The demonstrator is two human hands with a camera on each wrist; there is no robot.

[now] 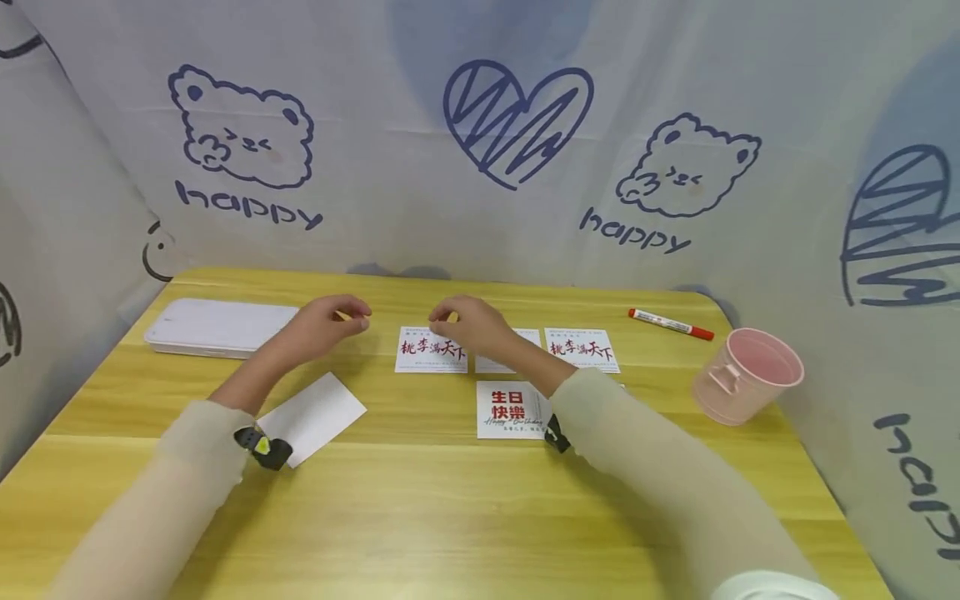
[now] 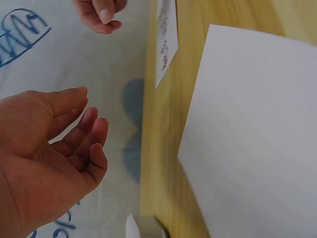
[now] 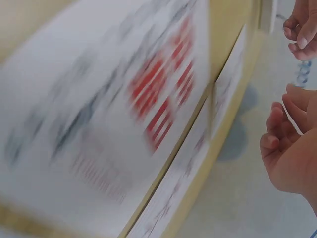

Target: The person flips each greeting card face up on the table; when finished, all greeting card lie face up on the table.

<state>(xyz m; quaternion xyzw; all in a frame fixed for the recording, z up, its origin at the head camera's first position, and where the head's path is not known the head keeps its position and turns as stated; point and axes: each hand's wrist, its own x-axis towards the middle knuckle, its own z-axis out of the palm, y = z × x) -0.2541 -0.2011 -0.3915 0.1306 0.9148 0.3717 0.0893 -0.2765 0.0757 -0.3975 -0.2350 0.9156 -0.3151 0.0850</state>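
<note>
Both hands are raised over the table with nothing in their loosely curled fingers. My left hand [image 1: 322,327] is between a white case [image 1: 213,323] and a row of printed cards. A blank white card [image 1: 318,417] lies askew below that forearm and fills the right of the left wrist view. My right hand [image 1: 476,323] overlaps the edge of the left card [image 1: 427,354] with red Chinese lettering. A middle card [image 1: 491,365] is mostly covered by that hand and forearm; a matching card [image 1: 581,350] lies to its right. Below them is a "Happy Birthday" card [image 1: 510,408], partly behind the sleeve.
A pink mug [image 1: 750,375] stands near the right edge of the wooden table [image 1: 420,517]. Behind the cards, toward the right, lies a red-capped marker [image 1: 671,323]. A printed cloth [image 1: 390,192] hangs along the back and sides.
</note>
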